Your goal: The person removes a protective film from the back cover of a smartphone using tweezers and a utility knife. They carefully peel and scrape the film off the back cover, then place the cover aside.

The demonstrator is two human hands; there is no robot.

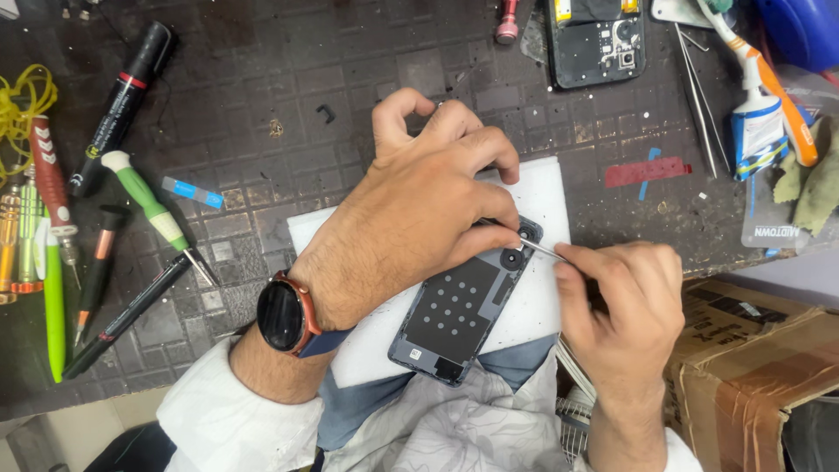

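Left hand [419,205]: lies palm down over the upper end of a phone back cover [459,310], fingers [489,153] curled together and pressing on it near the camera cut-out [513,259]; a dark round wristwatch [284,316] sits on the wrist.
Right hand [625,301]: fingers closed on metal tweezers [546,249], whose tip reaches the camera cut-out just beside the left fingertips.
Phone back cover: dark grey, inner side up, with a black patch of pale dots; it lies slanted on a white pad [542,297] at the near edge of the worktop [262,114] (the lower end points toward the person).
Worktop: dark, gridded, worn mat.
Left side: black marker [122,105], green-handled screwdriver [149,205], several pens and small drivers, a yellow wire coil [22,105], well apart from the hands.
Far side: an opened phone [596,39] with its insides showing, and a second pair of tweezers [699,96] near it.
Right side: toothbrush with orange handle [769,79], small glue bottle [756,122], cardboard box [752,358] below the worktop edge.
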